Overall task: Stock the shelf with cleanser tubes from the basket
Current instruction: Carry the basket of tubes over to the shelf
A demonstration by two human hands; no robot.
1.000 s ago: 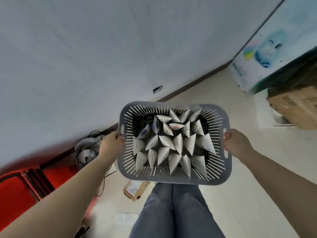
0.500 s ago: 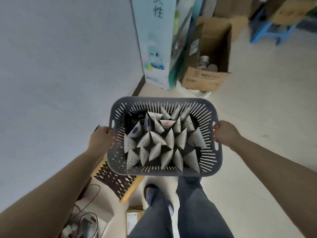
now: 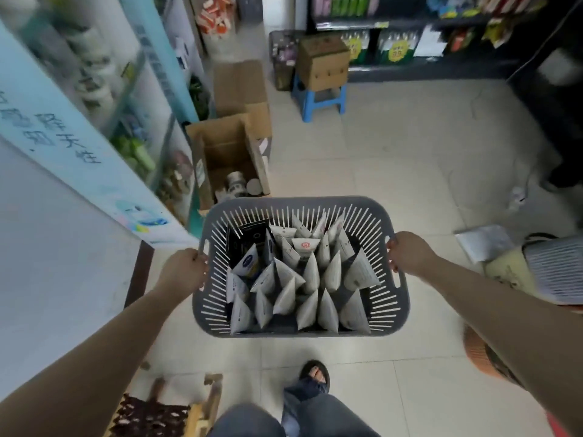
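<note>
Basket: a grey slatted basket (image 3: 299, 203) is held in the air above the tiled floor (image 3: 394, 168).
Hands: the left hand (image 3: 184, 269) is curled round the left handle and the right hand (image 3: 410, 252) round the right handle.
Cleanser tubes: many white cleanser tubes (image 3: 310, 272) are packed inside the basket, with a dark box (image 3: 249, 239) at its far left.
Shelf: stocked shelves are seen at the left (image 3: 132, 121) and far (image 3: 410, 26); which is meant cannot be told.
Risk: the near floor is hidden by the basket, so the open carton (image 3: 227, 152) at the far left could be struck by a foot.
Result: the basket would probably be tipped and tubes spilled.
</note>
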